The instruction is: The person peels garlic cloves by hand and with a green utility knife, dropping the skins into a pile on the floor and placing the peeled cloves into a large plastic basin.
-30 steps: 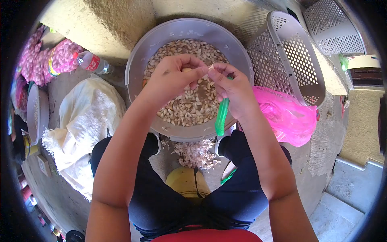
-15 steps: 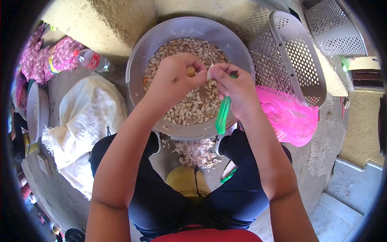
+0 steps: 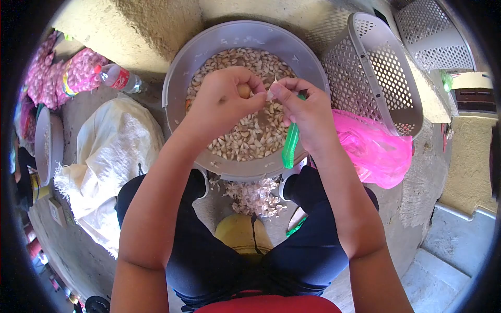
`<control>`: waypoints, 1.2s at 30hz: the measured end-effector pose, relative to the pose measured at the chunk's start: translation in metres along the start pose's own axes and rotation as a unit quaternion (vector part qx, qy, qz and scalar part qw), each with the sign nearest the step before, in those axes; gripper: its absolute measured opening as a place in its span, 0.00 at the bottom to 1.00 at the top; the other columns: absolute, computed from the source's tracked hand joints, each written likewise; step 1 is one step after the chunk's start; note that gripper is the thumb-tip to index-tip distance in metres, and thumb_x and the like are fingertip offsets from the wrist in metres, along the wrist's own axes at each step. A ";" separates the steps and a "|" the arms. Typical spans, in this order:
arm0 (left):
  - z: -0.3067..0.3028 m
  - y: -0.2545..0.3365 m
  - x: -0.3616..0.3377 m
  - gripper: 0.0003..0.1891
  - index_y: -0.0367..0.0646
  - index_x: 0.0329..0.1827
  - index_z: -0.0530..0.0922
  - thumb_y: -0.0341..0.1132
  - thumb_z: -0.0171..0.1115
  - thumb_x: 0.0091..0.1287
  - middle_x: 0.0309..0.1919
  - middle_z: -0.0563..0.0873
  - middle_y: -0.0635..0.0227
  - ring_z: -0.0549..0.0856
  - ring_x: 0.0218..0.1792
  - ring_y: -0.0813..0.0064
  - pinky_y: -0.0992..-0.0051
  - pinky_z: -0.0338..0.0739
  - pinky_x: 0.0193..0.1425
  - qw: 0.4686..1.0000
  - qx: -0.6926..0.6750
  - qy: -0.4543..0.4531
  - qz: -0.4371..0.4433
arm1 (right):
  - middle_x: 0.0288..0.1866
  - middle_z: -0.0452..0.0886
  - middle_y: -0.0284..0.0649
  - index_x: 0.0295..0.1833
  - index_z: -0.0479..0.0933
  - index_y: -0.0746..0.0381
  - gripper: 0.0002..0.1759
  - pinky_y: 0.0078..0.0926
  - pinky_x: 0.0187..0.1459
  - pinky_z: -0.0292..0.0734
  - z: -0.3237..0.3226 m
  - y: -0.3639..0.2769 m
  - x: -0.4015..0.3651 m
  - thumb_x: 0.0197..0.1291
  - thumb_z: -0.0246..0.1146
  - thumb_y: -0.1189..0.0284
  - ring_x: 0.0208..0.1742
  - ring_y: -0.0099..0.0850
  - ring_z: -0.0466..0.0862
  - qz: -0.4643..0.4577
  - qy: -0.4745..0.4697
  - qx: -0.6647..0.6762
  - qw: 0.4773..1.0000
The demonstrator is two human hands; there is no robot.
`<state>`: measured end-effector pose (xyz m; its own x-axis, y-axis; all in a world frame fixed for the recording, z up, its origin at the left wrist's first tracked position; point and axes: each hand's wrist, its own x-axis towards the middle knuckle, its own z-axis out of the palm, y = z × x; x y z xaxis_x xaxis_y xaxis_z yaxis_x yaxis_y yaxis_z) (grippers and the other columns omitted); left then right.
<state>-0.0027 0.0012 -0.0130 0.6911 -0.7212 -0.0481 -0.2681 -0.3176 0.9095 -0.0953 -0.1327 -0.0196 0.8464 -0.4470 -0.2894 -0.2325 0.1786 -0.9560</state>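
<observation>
Head view: the left hand (image 3: 224, 101) is curled around a garlic clove (image 3: 243, 91) above the basin (image 3: 180, 73) at 12 o'clock; the right hand (image 3: 307, 117) grips a green-handled knife (image 3: 290, 147), fingertips (image 3: 280, 89) pinching loose skin (image 3: 271, 94). A slipping blade could nick the crowded fingers.

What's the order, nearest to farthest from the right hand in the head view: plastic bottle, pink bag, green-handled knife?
1. The green-handled knife, held in the right hand.
2. The pink bag, just to its right.
3. The plastic bottle, far left.
</observation>
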 end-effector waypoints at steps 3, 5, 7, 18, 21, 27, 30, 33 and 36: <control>0.000 0.000 0.000 0.07 0.36 0.25 0.74 0.31 0.61 0.52 0.18 0.75 0.75 0.70 0.23 0.88 0.84 0.66 0.27 1.000 -0.006 -0.014 -0.011 | 0.23 0.71 0.28 0.34 0.77 0.63 0.10 0.12 0.16 0.62 0.001 0.000 0.000 0.51 0.63 0.68 0.17 0.14 0.67 0.000 -0.010 -0.006 1.000; -0.001 0.004 0.000 0.07 0.36 0.25 0.74 0.31 0.61 0.52 0.17 0.73 0.76 0.69 0.22 0.88 0.84 0.64 0.26 0.999 -0.001 -0.025 -0.023 | 0.22 0.71 0.28 0.35 0.77 0.63 0.10 0.12 0.15 0.61 0.002 0.000 -0.002 0.51 0.63 0.68 0.16 0.14 0.67 0.022 -0.023 0.018 0.999; 0.002 -0.001 0.001 0.07 0.37 0.25 0.74 0.32 0.60 0.52 0.16 0.72 0.77 0.68 0.22 0.89 0.84 0.62 0.24 0.999 -0.021 -0.024 -0.017 | 0.22 0.71 0.27 0.34 0.76 0.63 0.10 0.13 0.16 0.61 0.003 0.001 -0.002 0.52 0.62 0.68 0.16 0.14 0.65 0.052 -0.027 0.052 0.997; 0.002 0.006 0.000 0.06 0.38 0.29 0.77 0.32 0.62 0.53 0.18 0.71 0.77 0.67 0.23 0.88 0.85 0.62 0.27 0.999 -0.044 0.006 0.010 | 0.25 0.72 0.29 0.30 0.73 0.61 0.09 0.14 0.18 0.58 -0.011 0.002 0.005 0.54 0.60 0.67 0.16 0.13 0.62 0.162 -0.088 0.275 0.944; 0.004 0.001 0.001 0.06 0.38 0.30 0.77 0.30 0.63 0.52 0.18 0.71 0.77 0.68 0.24 0.88 0.85 0.63 0.28 0.997 -0.020 -0.006 0.068 | 0.25 0.72 0.29 0.30 0.73 0.60 0.09 0.13 0.18 0.58 -0.011 0.000 0.005 0.54 0.60 0.66 0.15 0.12 0.62 0.178 -0.080 0.294 0.936; 0.007 0.006 -0.002 0.05 0.37 0.30 0.78 0.27 0.63 0.51 0.21 0.74 0.74 0.70 0.24 0.84 0.82 0.65 0.30 0.997 -0.040 0.019 0.062 | 0.25 0.72 0.28 0.29 0.73 0.59 0.08 0.13 0.19 0.58 -0.010 0.000 0.003 0.54 0.59 0.66 0.16 0.12 0.61 0.181 -0.086 0.284 0.937; 0.007 0.000 0.000 0.06 0.36 0.30 0.78 0.27 0.63 0.50 0.22 0.76 0.71 0.72 0.24 0.82 0.81 0.67 0.29 0.994 0.001 0.025 0.105 | 0.25 0.72 0.28 0.30 0.74 0.59 0.07 0.13 0.19 0.58 -0.007 -0.001 0.001 0.53 0.59 0.67 0.16 0.12 0.61 0.184 -0.066 0.272 0.942; 0.006 0.002 0.000 0.06 0.36 0.29 0.78 0.27 0.63 0.49 0.22 0.76 0.67 0.74 0.24 0.78 0.80 0.68 0.29 0.988 0.043 0.035 0.145 | 0.25 0.72 0.28 0.30 0.74 0.58 0.07 0.14 0.19 0.58 -0.004 0.000 0.000 0.53 0.59 0.66 0.16 0.13 0.62 0.179 -0.057 0.259 0.947; 0.005 0.005 -0.003 0.06 0.37 0.28 0.77 0.26 0.62 0.48 0.23 0.76 0.65 0.76 0.24 0.74 0.78 0.69 0.28 0.981 0.090 0.038 0.166 | 0.25 0.72 0.29 0.29 0.74 0.58 0.07 0.15 0.19 0.59 -0.004 0.003 0.000 0.52 0.60 0.66 0.16 0.14 0.62 0.175 -0.052 0.243 0.953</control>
<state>-0.0096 -0.0013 -0.0103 0.5923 -0.7572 0.2754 -0.5958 -0.1815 0.7824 -0.0979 -0.1355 -0.0222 0.8070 -0.2005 -0.5554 -0.2812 0.6967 -0.6600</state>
